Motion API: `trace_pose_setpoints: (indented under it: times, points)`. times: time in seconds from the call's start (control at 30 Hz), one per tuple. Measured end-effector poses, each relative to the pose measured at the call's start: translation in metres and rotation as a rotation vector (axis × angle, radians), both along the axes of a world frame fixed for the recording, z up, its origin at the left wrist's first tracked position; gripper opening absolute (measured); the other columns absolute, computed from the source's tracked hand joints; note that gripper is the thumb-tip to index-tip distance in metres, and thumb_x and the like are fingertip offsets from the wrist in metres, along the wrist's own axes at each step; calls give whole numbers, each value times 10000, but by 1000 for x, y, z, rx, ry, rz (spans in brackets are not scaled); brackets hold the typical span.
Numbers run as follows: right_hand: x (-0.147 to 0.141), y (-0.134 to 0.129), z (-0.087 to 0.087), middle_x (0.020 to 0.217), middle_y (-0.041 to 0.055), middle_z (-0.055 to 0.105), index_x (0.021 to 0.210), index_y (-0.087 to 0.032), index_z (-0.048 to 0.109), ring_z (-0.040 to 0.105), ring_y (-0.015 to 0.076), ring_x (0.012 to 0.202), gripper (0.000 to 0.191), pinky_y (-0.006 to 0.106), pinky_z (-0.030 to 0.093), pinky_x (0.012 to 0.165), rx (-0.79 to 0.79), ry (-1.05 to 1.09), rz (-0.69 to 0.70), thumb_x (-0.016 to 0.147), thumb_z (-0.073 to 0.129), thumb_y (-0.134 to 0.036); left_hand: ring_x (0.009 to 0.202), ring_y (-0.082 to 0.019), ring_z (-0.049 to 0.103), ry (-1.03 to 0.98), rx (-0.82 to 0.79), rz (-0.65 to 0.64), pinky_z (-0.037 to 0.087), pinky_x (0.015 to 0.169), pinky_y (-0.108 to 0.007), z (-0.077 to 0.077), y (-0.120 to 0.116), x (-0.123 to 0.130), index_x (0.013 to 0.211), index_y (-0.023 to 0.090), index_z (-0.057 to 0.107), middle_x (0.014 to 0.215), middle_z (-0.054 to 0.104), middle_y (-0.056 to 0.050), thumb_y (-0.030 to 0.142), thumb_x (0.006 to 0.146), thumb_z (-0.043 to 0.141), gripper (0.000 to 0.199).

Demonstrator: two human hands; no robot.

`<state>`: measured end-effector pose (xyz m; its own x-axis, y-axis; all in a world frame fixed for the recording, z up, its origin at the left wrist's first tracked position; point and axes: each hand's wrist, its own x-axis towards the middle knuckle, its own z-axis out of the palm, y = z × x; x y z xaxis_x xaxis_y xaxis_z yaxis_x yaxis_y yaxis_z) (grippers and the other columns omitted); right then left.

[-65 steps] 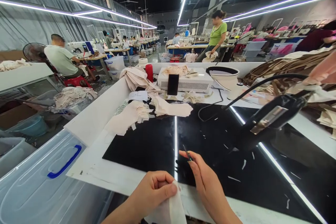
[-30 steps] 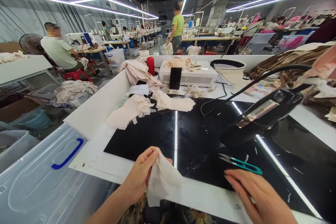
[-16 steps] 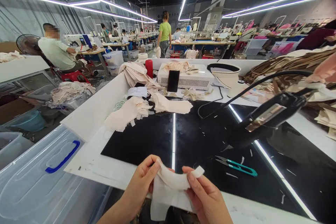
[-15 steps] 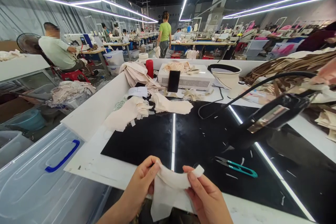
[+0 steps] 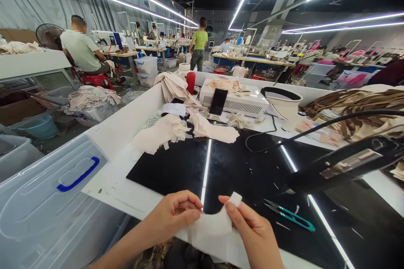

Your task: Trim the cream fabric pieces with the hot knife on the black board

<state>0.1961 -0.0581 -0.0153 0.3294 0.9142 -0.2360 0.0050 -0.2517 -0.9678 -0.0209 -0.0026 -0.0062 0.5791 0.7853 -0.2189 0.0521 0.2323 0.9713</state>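
Between my hands, over the front edge of the white table, hangs a small white fabric piece (image 5: pixel 216 223). My left hand (image 5: pixel 181 214) pinches its left end between thumb and fingers. The right end is held by my right hand (image 5: pixel 248 220), with a short tab sticking up past the thumb. To the right of my right hand, teal-handled thread snips (image 5: pixel 292 216) lie on the black mat (image 5: pixel 176 172). Stacks of cream fabric pieces (image 5: pixel 214 129) rest at the mat's back edge.
A black handheld tool (image 5: pixel 350 162) with a cable extends over the mat's right side. Behind stand a phone (image 5: pixel 218 101), a white vented box (image 5: pixel 236 98) and a red cone (image 5: pixel 190 83). A lidded clear bin (image 5: pixel 47 206) is at left. People sit and stand farther back.
The fabric's lower part, which hung down before, is less visible. My left hand has shifted slightly right. The view has turned, and the black tool sits farther right; the hand at it has left view.
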Motion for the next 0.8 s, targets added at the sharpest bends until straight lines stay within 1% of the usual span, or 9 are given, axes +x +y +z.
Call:
trace_pose_setpoints:
  times: [0.07,0.1,0.2,0.3,0.4,0.47,0.53,0.67,0.8]
  points:
    - [0,5,7,669,20,695,973,-238,874,593,197,656,530,285,497,625,50,-122,69,756,759,-707,994,-234,658,75,135,-31,461,851,-269,11,4,3,1029,190,746,1054,745,-76,513,884,760,355]
    - [-1,7,10,685,24,706,968,-245,873,604,201,655,508,289,510,631,82,-166,117,785,736,-698,1029,-244,651,113,191,-33,454,860,-265,15,6,5,1005,202,765,1069,746,-66,485,877,771,311]
    - [-5,15,21,722,31,703,925,-265,869,623,196,661,423,275,522,622,205,-249,270,871,679,-640,930,-222,626,158,237,-27,437,787,-246,23,9,17,937,202,788,943,725,-23,450,810,833,283]
    - [-11,22,27,702,15,624,826,-261,853,585,167,633,393,252,495,579,276,-261,292,897,673,-603,781,-180,580,68,181,-67,410,705,-248,24,10,30,906,172,786,835,690,-11,476,860,776,308]
    - [-11,27,25,672,1,614,1014,-245,841,559,160,578,470,265,507,560,221,-171,231,873,673,-661,767,-178,579,-79,155,-98,412,695,-258,26,12,36,864,148,759,872,706,-45,528,967,630,415]
    - [-8,29,21,656,3,639,1176,-230,797,574,171,572,586,289,538,589,186,-125,220,863,654,-705,745,-167,559,-118,172,-53,399,675,-255,26,15,37,821,141,718,850,691,-52,544,995,579,460]
    - [-6,29,15,690,21,677,1200,-225,785,606,186,605,632,305,560,626,182,-117,247,848,647,-732,672,-138,488,-99,190,28,355,619,-247,25,18,36,776,145,664,763,628,-29,575,985,581,486]
    - [-10,26,1,745,44,711,975,-226,827,638,210,696,570,292,547,652,163,-105,379,788,691,-747,617,-111,336,-40,202,146,269,556,-247,20,25,36,682,173,507,672,438,25,703,927,580,589]
    - [-14,28,-14,663,9,646,701,-202,782,553,157,639,508,241,444,606,129,-88,439,772,737,-703,624,-112,288,-28,226,229,249,556,-255,16,34,37,665,192,412,671,360,38,754,914,548,630]
